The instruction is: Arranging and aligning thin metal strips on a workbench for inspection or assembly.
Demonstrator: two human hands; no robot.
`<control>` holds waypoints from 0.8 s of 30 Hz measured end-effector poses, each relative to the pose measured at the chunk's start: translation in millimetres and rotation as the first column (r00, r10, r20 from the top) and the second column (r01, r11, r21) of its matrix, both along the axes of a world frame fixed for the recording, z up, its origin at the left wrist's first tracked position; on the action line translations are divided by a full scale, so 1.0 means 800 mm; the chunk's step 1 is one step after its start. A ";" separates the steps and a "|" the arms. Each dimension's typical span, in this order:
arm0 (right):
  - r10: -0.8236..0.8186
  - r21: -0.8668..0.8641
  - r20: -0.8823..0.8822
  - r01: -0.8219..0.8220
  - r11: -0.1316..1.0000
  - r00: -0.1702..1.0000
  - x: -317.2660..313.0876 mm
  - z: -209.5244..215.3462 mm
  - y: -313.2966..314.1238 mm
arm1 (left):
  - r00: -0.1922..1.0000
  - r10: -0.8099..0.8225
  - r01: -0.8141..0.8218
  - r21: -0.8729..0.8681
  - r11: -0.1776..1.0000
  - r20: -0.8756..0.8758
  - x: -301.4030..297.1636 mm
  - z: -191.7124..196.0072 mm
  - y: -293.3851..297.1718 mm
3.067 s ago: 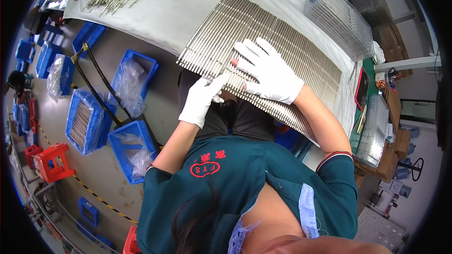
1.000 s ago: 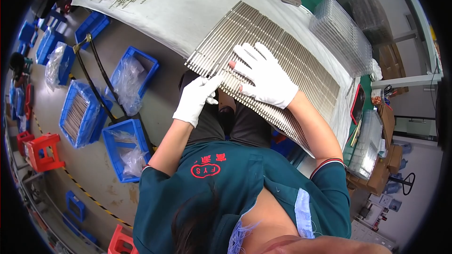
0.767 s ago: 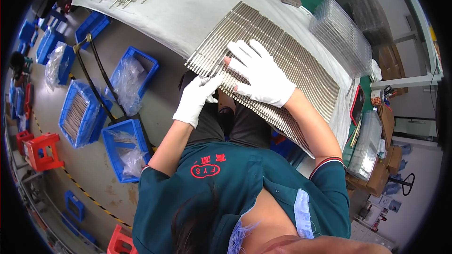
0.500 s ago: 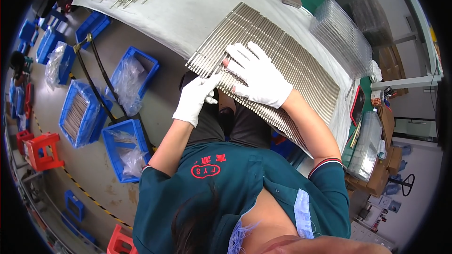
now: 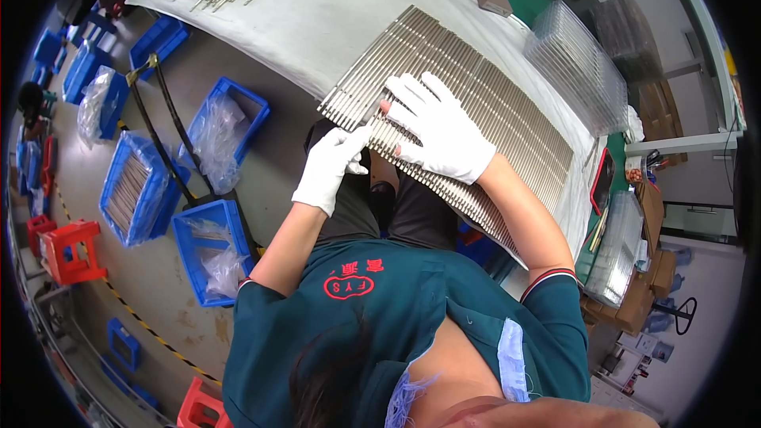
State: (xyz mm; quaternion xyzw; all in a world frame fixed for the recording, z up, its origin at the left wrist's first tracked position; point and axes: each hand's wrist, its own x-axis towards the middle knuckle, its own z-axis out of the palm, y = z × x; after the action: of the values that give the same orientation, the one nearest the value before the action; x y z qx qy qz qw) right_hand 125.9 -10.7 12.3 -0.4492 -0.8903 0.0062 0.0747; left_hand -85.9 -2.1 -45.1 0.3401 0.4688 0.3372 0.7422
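In the head view, rests the spread right hand (image 5: 444, 131), gripping nothing, on metal rods (image 5: 507, 99) lined up on white cloth (image 5: 317, 16); curls the left hand (image 5: 327, 166) at their near edge; cannot tell whether holding anything.

The left hand (image 5: 323, 168) and right hand (image 5: 448, 133) have both shifted along the metal rods (image 5: 495, 87), closer to their left end.

Left fingers (image 5: 357, 141) curled, right fingers (image 5: 411, 95) spread
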 end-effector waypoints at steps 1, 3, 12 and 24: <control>-0.002 0.004 -0.005 0.002 1.000 1.000 0.000 -0.001 0.000 | 1.000 0.002 -0.002 0.000 1.000 -0.001 -0.001 0.000 0.000; -0.004 0.010 -0.008 0.004 1.000 1.000 0.001 0.001 0.002 | 1.000 -0.021 0.021 0.027 0.999 -0.002 -0.001 0.000 0.001; -0.016 -0.048 0.011 0.017 0.999 1.000 -0.009 -0.003 0.015 | 0.998 0.055 -0.056 0.081 0.995 0.006 0.003 0.008 0.017; -0.008 0.009 0.011 0.008 1.000 1.000 -0.008 -0.007 0.016 | 0.999 -0.033 0.037 0.104 0.994 -0.036 -0.010 -0.003 0.009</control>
State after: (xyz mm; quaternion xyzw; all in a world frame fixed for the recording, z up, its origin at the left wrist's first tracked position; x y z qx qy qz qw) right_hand 119.4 1.7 7.0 -0.4525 -0.8889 -0.0007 0.0718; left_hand -94.0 5.4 -47.7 0.3925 0.4569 0.3423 0.7211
